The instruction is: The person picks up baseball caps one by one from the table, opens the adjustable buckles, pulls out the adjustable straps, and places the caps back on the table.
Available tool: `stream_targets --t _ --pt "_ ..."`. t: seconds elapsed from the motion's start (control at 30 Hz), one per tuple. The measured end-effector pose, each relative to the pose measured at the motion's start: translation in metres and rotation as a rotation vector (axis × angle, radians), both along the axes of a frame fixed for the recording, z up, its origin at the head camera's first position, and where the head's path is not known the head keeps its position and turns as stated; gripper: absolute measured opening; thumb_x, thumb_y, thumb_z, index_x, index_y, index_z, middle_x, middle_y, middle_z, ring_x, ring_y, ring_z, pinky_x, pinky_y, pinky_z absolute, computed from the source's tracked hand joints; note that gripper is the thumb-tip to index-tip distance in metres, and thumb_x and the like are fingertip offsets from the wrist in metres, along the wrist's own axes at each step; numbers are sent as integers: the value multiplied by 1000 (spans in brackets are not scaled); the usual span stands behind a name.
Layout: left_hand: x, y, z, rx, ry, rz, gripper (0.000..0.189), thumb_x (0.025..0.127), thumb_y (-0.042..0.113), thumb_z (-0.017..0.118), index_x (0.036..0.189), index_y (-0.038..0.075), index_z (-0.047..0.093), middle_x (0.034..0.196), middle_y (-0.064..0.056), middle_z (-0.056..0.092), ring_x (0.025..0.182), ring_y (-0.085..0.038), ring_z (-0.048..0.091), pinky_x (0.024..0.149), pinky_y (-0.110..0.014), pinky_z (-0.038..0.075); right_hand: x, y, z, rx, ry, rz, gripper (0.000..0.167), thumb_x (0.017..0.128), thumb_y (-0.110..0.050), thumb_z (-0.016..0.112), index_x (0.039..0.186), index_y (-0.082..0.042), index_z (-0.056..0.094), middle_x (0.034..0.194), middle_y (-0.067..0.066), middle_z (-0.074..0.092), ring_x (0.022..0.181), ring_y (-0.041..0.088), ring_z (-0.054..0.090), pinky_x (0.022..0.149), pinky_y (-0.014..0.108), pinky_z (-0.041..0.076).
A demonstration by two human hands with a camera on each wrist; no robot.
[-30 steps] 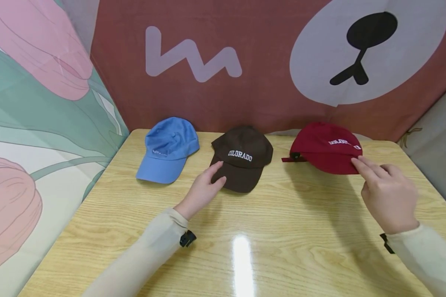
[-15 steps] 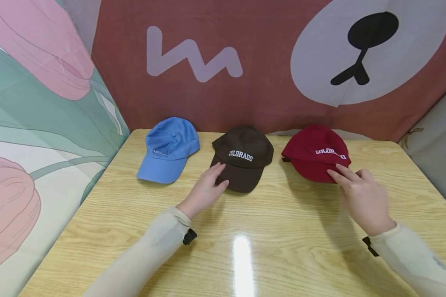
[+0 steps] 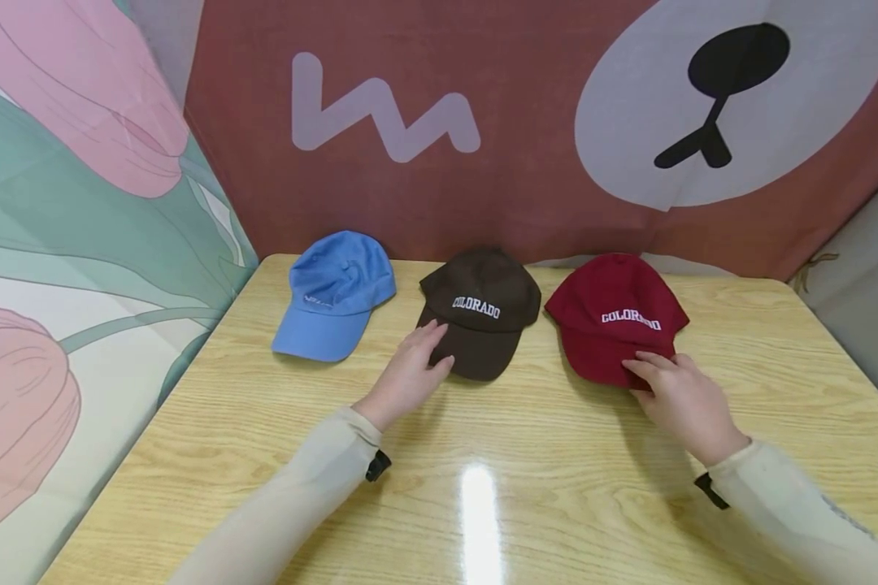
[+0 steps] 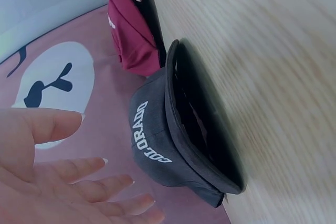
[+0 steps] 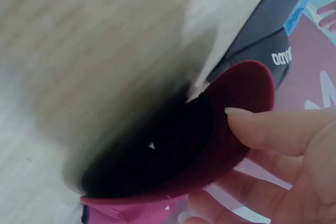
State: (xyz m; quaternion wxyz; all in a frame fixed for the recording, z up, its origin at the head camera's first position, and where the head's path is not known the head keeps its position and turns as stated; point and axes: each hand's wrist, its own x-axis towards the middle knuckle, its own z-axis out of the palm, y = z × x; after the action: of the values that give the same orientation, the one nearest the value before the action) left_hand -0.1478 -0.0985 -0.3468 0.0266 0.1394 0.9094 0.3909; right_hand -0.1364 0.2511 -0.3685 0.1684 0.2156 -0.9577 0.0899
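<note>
A dark red baseball cap (image 3: pixel 615 309) with white lettering sits at the right of the row in the head view. My right hand (image 3: pixel 684 402) pinches its brim; the right wrist view shows the thumb (image 5: pixel 252 127) under the brim (image 5: pixel 241 87) and the fingers on its other side. In the middle lies a dark brown cap (image 3: pixel 475 349) marked COLORADO. Over the left edge of its brim hovers my left hand (image 3: pixel 406 374), fingers spread and holding nothing; the left wrist view shows this hand (image 4: pixel 58 177) apart from the brown cap (image 4: pixel 152 140).
A blue cap (image 3: pixel 322 333) lies at the left end of the row on the wooden table (image 3: pixel 556 479). Behind the caps hangs a reddish-brown cloth (image 3: pixel 512 187) with a bear face. Floral fabric (image 3: pixel 117 244) covers the left side.
My right hand has brought the red cap leftward and nearer, turning its front forward and lowering it beside the brown cap. My left hand has barely moved.
</note>
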Motion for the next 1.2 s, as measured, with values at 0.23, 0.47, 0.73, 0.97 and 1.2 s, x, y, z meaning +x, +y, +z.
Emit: stream_targets --t 0.23,0.47,0.73,0.97,1.2 --pt "0 1 -4 -41 36 -8 51 98 13 57 142 -8 41 151 -26 30 141 -42 23 114 -50 21 2 -2 -8 52 -92 -25 37 73 1 80 107 8 69 116 32 61 87 44 55 62 50 53" --pt "0 2 -5 -73 52 -7 51 97 13 58 141 -8 42 151 -27 31 140 -43 25 113 -51 22 3 -4 -10 77 -87 -12 36 73 1 79 107 8 69 115 33 60 83 41 55 60 47 52" --pt "1 2 -7 -86 62 -13 51 98 14 58 141 -8 43 151 -27 31 140 -43 25 114 -51 21 6 -3 -11 72 -89 -10 37 73 1 79 108 7 69 116 32 60 85 42 56 61 48 53" --pt "1 3 -7 -83 77 -17 51 97 13 58 141 -8 43 150 -27 32 140 -42 25 114 -51 21 9 -1 -7 37 -73 1 39 72 0 81 109 7 68 115 32 60 96 49 57 73 55 52" --pt "1 2 -7 -87 75 -16 50 97 12 58 141 -9 43 150 -27 32 140 -44 25 113 -52 21 10 1 -4 31 -58 1 38 72 -1 81 108 6 69 115 32 60 93 47 58 72 55 52"
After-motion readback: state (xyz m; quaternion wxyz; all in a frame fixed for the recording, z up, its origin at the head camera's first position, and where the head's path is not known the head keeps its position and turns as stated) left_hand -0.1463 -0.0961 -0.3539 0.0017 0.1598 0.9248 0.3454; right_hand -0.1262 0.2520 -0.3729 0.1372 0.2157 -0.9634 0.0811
